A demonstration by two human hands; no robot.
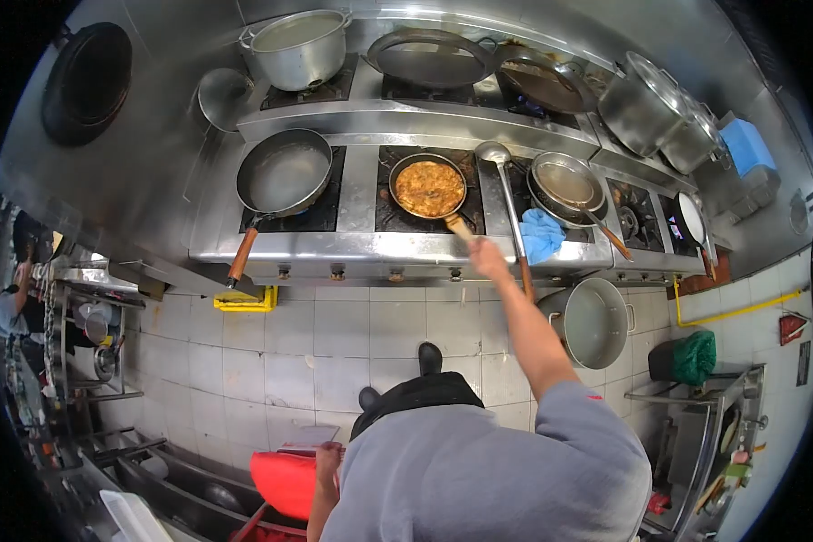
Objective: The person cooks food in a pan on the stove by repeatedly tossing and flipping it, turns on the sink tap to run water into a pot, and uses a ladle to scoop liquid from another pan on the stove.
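My right hand (489,259) is closed around the wooden handle (459,226) of a small frying pan (395,191) on the middle front burner. A browned, round omelette-like food (430,188) fills the pan. Just right of that hand, a long-handled ladle (506,185) lies across the stove front, beside a blue cloth (541,237). My left hand (329,460) is low by my side, next to a red object (283,483). Its fingers look curled, and whether they hold anything is hidden.
A wok (285,172) with a wooden handle sits left, its handle overhanging the stove edge. Right stand stacked pans (566,181) and a white pan (691,217). Pots (298,41) and large pans line the back. A big pot (596,325) stands on the tiled floor.
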